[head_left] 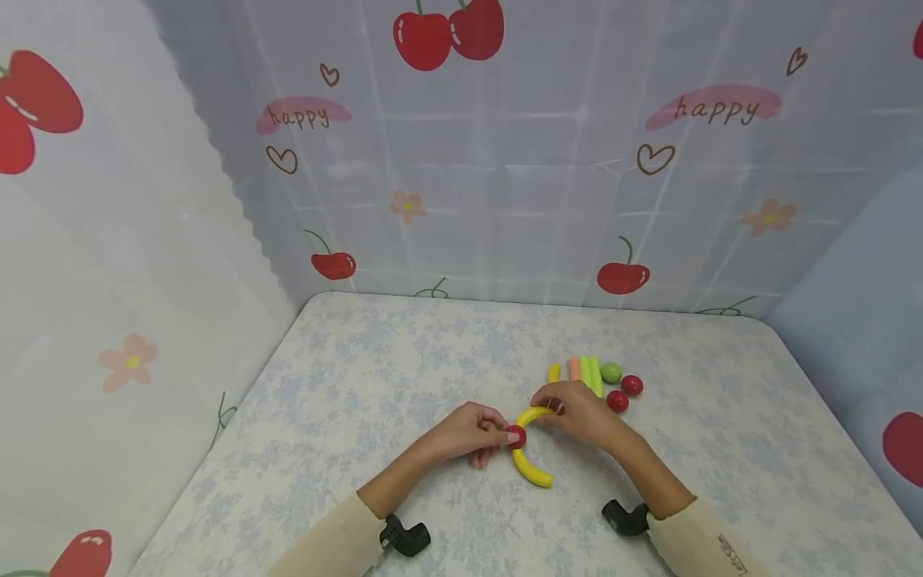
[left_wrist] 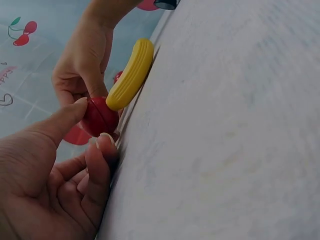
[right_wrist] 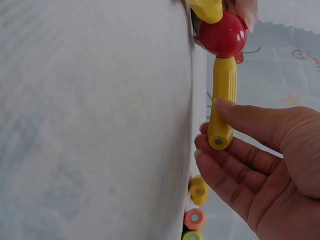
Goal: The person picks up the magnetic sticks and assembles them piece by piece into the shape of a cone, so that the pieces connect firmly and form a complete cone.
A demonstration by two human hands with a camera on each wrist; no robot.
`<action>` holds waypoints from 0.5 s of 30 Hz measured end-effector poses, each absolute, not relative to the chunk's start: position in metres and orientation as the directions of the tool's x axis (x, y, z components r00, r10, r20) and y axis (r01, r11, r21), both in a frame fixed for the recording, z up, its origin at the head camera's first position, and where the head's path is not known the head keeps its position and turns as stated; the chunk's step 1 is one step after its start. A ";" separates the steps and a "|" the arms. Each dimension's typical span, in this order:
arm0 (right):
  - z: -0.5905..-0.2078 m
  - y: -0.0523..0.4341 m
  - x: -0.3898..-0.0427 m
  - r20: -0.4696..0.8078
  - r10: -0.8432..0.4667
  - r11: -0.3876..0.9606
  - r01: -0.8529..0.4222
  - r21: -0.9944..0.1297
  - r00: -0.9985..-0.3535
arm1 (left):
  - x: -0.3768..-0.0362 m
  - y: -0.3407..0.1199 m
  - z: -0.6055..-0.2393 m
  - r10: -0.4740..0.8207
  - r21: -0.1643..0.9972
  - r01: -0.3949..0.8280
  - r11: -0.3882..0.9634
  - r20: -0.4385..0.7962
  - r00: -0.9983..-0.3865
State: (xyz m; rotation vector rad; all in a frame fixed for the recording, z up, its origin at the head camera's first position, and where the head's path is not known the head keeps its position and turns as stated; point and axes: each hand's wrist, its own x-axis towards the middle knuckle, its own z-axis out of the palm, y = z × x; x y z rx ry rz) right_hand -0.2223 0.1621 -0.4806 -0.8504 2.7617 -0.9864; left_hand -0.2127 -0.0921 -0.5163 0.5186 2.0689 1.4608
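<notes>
My left hand (head_left: 465, 433) pinches a shiny red ball (left_wrist: 101, 117) between thumb and fingers, low over the table. Two curved yellow rods meet this ball on opposite sides. The far yellow rod (right_wrist: 225, 82) has its outer end, which shows a round grey metal spot, between the thumb and fingers of my right hand (head_left: 582, 413). Toward me the near yellow rod (head_left: 532, 471) curves away from the ball, and nothing holds its outer end. In the left wrist view, the far rod is hidden behind the ball and right hand.
Beyond my right hand lie another yellow rod (head_left: 554, 373), an orange stick (head_left: 574, 369) and two light green sticks (head_left: 595, 375) side by side. A green ball (head_left: 610, 373) and two red balls (head_left: 631, 385) sit right of them. A patterned curtain (head_left: 490, 176) stands behind the table (head_left: 375, 353).
</notes>
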 end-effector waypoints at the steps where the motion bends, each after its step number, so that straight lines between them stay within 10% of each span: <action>1: -0.482 0.162 -0.222 0.102 -0.540 0.632 -0.482 -0.607 -0.836 | -0.212 -0.092 -0.515 0.598 0.934 0.017 0.357 -0.215 -0.772; 15: -0.482 0.159 -0.218 0.110 -0.565 0.621 -0.510 -0.595 -0.817 | -0.217 -0.098 -0.501 0.604 0.876 0.111 0.470 -0.227 -0.764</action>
